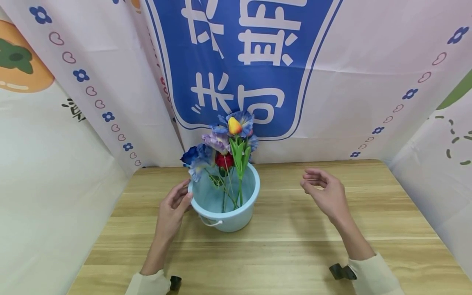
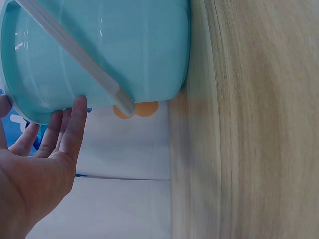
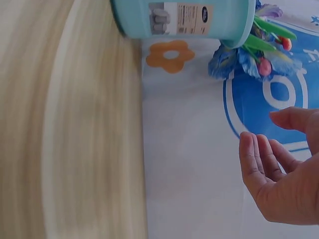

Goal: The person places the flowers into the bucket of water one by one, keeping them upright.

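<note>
A light blue bucket (image 1: 236, 220) stands upright on the wooden table with several artificial flowers in it. Among these are a yellow-orange tulip (image 1: 234, 125), a red rose (image 1: 224, 160), a purple bloom (image 1: 217, 142) and blue blooms (image 1: 197, 157). My left hand (image 1: 173, 211) is at the bucket's left side; in the left wrist view its extended fingers (image 2: 75, 124) touch the outer wall near the rim. To the right of the bucket, my right hand (image 1: 326, 192) hovers apart from it with loosely bent fingers and nothing in them, as the right wrist view also shows.
The bucket's white handle (image 2: 82, 57) hangs down its side. A label (image 3: 180, 19) is stuck on the bucket's wall. Behind the wooden table (image 1: 280, 254) hangs a white cloth with a large blue sign (image 1: 236, 61); more printed cloth (image 1: 48, 164) lines both sides.
</note>
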`<state>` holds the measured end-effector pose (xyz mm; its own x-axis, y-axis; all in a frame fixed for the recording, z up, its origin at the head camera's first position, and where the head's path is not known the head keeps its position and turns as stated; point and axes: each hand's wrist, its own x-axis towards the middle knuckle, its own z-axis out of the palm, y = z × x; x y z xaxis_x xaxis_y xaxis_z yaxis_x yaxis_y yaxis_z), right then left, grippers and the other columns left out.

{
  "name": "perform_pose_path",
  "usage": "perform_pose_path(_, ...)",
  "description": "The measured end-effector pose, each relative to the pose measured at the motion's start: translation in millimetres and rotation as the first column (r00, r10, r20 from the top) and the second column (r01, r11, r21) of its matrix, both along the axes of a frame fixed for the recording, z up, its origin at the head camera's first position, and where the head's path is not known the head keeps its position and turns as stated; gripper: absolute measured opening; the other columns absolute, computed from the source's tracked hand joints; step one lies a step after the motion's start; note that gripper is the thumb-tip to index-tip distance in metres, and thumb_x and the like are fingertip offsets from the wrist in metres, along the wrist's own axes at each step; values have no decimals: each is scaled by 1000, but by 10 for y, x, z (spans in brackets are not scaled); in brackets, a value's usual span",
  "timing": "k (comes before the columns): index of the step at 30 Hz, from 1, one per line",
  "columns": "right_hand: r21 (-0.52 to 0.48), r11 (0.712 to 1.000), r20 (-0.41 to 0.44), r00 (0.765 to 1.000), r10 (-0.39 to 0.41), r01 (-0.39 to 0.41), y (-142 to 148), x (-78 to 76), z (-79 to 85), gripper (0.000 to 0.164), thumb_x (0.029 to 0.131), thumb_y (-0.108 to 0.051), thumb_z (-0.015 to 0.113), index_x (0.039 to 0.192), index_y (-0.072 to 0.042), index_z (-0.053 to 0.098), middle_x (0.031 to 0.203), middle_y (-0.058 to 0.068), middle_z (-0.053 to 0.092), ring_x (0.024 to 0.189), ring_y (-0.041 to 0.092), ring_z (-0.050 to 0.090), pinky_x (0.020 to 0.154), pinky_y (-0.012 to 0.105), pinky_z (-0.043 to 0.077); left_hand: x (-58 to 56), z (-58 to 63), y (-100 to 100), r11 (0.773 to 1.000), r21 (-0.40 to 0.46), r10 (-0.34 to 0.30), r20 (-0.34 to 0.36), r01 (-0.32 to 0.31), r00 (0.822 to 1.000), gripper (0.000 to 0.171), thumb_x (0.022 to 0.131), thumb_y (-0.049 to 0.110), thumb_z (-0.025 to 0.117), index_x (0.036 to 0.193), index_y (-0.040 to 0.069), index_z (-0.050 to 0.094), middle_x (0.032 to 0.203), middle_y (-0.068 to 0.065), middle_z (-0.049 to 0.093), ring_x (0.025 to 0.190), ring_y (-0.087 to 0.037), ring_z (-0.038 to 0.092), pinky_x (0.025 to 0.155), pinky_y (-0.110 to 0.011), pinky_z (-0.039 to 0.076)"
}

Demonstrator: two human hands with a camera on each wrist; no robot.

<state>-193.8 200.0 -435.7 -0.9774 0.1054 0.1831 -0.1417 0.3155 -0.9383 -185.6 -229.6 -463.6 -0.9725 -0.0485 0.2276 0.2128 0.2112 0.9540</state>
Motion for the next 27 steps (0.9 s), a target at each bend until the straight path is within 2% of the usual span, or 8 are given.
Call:
perform_pose_path(7,120,992,17,999,-28,26,260,126,-92,45,101,-25,77,140,-3,66,131,19,72,100,-11,67,81,13,63,-7,2,-14,1000,2,11,5,-11,1000,47,110,13,62,155,2,53,139,-30,65,110,-2,73,86,-19,66)
perform_pose_path(14,282,958,20,998,-59,51,627,255,-179,52,103,-34,75,144,-4,63,134,21,72,100,-19,59,80,4,56,-12,19,-24,1000,-16,9,3,-9,1000,48,110,13,62,155,1,52,140,-31,64,112,0,71,90,-18,65)
perform_pose_path(17,347,936,15,997,-72,62,792,309,-226,56,103,-35,75,145,-1,61,137,23,70,109,-2,67,83,-2,51,2,22,-48,998,-57,10,-8,-10,1000,49,110,14,63,156,2,52,142,-30,65,113,5,68,93,-14,63)
perform_pose_path(21,427,901,13,996,-86,72,997,391,-262,64,102,-36,76,148,4,57,143,29,65,125,38,66,81,-6,46,44,32,-121,981,-187,44,-39,-50,998,50,110,19,63,157,6,53,144,-23,67,116,14,62,93,-8,58)
perform_pose_path(22,448,891,12,996,-87,72,1050,412,-270,66,102,-36,76,149,5,55,145,31,63,127,45,63,81,-5,48,55,37,-145,970,-234,52,-49,-62,997,50,110,21,64,157,7,52,145,-21,67,120,8,64,95,-12,60)
perform_pose_path(24,488,870,17,996,-91,71,1146,454,-281,72,101,-38,76,151,8,52,146,34,60,129,52,60,90,13,61,80,49,-192,944,-322,56,-73,-77,996,53,110,24,64,158,7,51,148,-20,66,128,-7,67,99,-25,64)
perform_pose_path(26,524,849,35,995,-94,62,1234,496,-289,79,102,-42,75,154,9,47,149,38,55,131,57,56,101,40,64,103,59,-235,903,-420,53,-102,-92,993,55,109,27,66,159,7,50,151,-20,64,137,-25,65,103,-40,65)
perform_pose_path(27,546,836,39,994,-98,60,1271,515,-293,81,102,-44,75,155,9,45,150,39,53,130,59,55,101,55,61,115,63,-257,884,-459,46,-111,-93,993,57,109,28,66,159,5,50,153,-22,62,140,-35,62,106,-48,62)
